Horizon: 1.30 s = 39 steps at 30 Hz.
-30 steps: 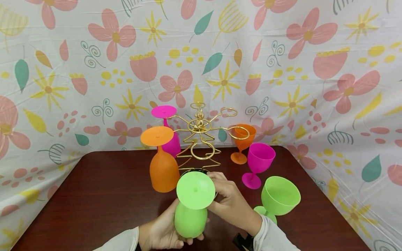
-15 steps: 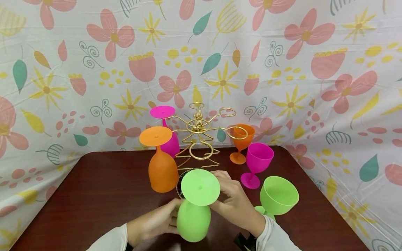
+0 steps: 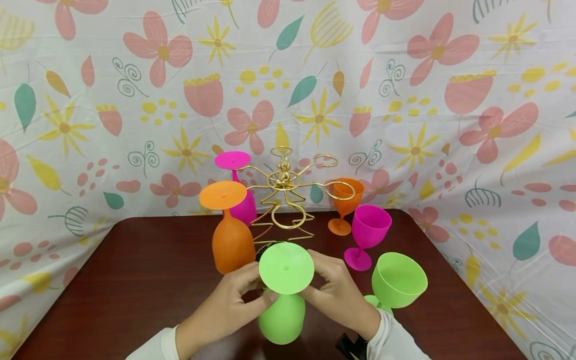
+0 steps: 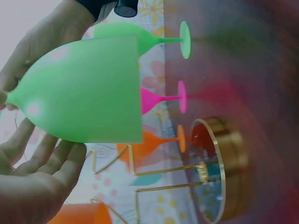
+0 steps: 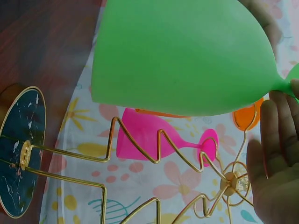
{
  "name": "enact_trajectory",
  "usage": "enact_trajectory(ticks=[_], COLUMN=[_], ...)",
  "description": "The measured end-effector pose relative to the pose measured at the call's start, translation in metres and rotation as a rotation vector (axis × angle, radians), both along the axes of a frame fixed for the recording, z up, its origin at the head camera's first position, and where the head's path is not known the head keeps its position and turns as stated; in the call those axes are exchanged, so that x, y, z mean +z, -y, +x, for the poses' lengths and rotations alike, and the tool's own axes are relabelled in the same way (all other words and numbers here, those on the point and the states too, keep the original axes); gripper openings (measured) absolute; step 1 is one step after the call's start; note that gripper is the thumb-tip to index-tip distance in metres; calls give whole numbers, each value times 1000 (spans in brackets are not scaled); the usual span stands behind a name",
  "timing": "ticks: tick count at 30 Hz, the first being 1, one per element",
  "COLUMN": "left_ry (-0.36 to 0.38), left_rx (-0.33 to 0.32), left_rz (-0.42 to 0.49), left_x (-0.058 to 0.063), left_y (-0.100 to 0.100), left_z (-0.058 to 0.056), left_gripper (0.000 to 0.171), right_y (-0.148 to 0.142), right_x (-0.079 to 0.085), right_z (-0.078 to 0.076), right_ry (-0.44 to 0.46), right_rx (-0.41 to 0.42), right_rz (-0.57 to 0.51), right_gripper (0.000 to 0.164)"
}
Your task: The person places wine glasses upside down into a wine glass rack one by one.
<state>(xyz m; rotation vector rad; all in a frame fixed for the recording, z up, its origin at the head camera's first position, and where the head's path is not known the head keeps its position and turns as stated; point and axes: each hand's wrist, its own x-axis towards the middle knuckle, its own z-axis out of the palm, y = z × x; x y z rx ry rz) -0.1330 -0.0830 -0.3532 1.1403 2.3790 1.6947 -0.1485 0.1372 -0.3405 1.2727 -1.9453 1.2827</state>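
Note:
A light green goblet (image 3: 282,320) is upside down near the front of the table, its round foot on top and its bowl below. My left hand (image 3: 225,305) holds it from the left, thumb by the stem and top of the bowl. From the other side my right hand (image 3: 339,295) pinches the stem just under the foot. In the left wrist view the goblet's bowl (image 4: 88,93) hangs mouth down above the table. Behind it stands a gold wire rack (image 3: 284,185) on a round gold-rimmed base (image 5: 23,154). The foot hides some fingertips in the head view.
An orange goblet (image 3: 233,245) and a magenta goblet (image 3: 234,160) hang upside down on the rack's left. Upright on the right stand an orange goblet (image 3: 346,197), a magenta goblet (image 3: 370,227) and a green goblet (image 3: 398,280). A floral cloth (image 3: 288,75) backs the dark table (image 3: 135,280).
My left hand has come off the bowl's underside and moved up to the stem area. The goblet has shifted slightly right. My right hand stays at the stem.

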Motion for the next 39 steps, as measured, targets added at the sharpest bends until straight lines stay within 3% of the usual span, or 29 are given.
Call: enact_trajectory(ticks=[3, 5, 12, 18, 26, 32, 39], left_ry=[-115, -149, -93, -86, -164, -203, -174], left_rx=[32, 61, 155, 122, 120, 141, 162], left_rz=[42, 48, 27, 68, 76, 75, 119], left_x=[2, 2, 3, 5, 4, 11, 21], left_y=[-4, -6, -11, -12, -10, -6, -1], left_z=[0, -1, -2, -2, -3, -5, -7], left_gripper=[38, 37, 36, 36, 35, 42, 46], right_y=[2, 3, 5, 6, 1, -12, -29], right_x=[0, 0, 0, 1, 9, 35, 76], right_z=[1, 2, 5, 6, 9, 15, 16], right_ry=[33, 37, 32, 14, -42, -169, -430], right_rx=[12, 16, -5, -7, -74, -140, -208], right_rz=[-4, -9, 2, -5, 48, 132, 141], right_gripper=[44, 43, 41, 42, 34, 32, 21])
